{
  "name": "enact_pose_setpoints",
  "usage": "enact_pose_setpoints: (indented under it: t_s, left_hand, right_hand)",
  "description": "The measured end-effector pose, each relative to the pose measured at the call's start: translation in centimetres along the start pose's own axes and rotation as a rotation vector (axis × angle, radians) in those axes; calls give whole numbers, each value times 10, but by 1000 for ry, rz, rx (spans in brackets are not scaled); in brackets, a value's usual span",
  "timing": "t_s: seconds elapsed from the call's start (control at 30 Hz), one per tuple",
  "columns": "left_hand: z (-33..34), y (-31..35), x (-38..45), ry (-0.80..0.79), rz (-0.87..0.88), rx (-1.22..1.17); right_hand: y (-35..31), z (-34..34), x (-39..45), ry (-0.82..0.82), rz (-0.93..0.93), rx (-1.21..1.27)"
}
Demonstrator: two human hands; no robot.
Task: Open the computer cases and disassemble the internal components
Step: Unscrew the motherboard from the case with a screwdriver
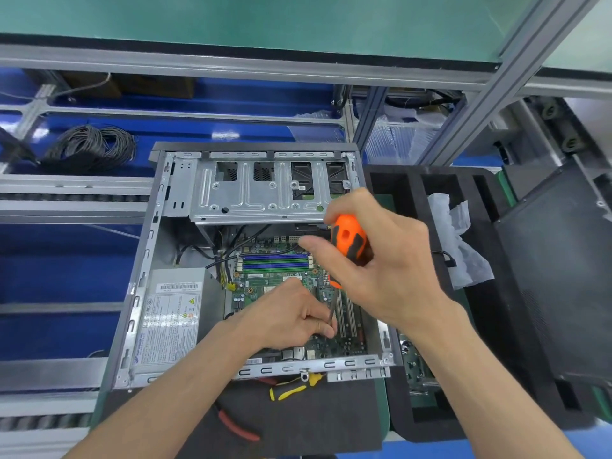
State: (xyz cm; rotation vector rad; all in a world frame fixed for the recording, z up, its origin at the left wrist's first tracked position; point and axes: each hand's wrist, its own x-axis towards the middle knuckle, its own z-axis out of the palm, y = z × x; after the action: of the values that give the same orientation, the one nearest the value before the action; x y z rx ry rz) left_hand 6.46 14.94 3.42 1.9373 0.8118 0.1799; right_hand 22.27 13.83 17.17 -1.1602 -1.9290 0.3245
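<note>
1. Computer case (145, 293) lies on its side in the middle of the frame on the desk (331, 422), its side panel off, so the inside faces up.
2. Inside it, the motherboard (281, 283) fills the lower right of the case, the power supply (172, 319) sits at the lower left, and a bare metal drive cage (258, 190) spans the top.
3. The right hand (381, 270) wraps the orange and black handle of a screwdriver (349, 241), thumb and fingers curled round it, with the shaft running down toward the board.
4. The left hand (291, 316) pinches the thin shaft near its tip between thumb and fingers (326, 327), steadying it just above the board beside the expansion slots.
5. The step in hand looks like backing out a motherboard screw; the tip itself is hidden by the left hand.
6. The board is likely stiff but fragile: thin, edged with solder points and small parts. It is best lifted by its bare edges, never by the memory slots (276, 261) or connectors.
7. The wires (225, 256) at the upper left of the board look still plugged in and would need to come free first.
8. Yellow-handled pliers (291, 390) and red-handled cutters (236, 427) lie on the dark mat below the case; a black foam tray (407, 193) stands to the right.
</note>
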Motion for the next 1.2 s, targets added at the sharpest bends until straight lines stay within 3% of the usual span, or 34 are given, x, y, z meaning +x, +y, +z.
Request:
enact_pose_setpoints:
  t_s: [0.27, 0.43, 0.53, 0.7, 0.8, 0.93, 1.1, 1.2]
  left_hand:
    - [-2, -4, -5, 1, -32, 74]
    - [0, -5, -4, 15, -31, 64]
    - [0, -5, -3, 31, -26, 63]
    - [3, 0, -2, 16, 10, 98]
    - [2, 3, -1, 29, 30, 135]
    - [1, 2, -1, 46, -22, 63]
    - [1, 0, -2, 27, -18, 96]
    - [0, 0, -3, 35, -32, 80]
  right_hand:
    - [-7, -16, 19, -472, 94, 247]
    - [-13, -13, 24, -279, -38, -283]
    - [-14, -13, 25, -303, -36, -199]
    - [-19, -33, 34, -586, 91, 36]
    - [-23, -38, 35, -611, 73, -41]
    - [-30, -26, 39, -484, 40, -511]
    - [-26, -25, 43, -601, -29, -334]
    - [-31, -33, 49, -718, 40, -215]
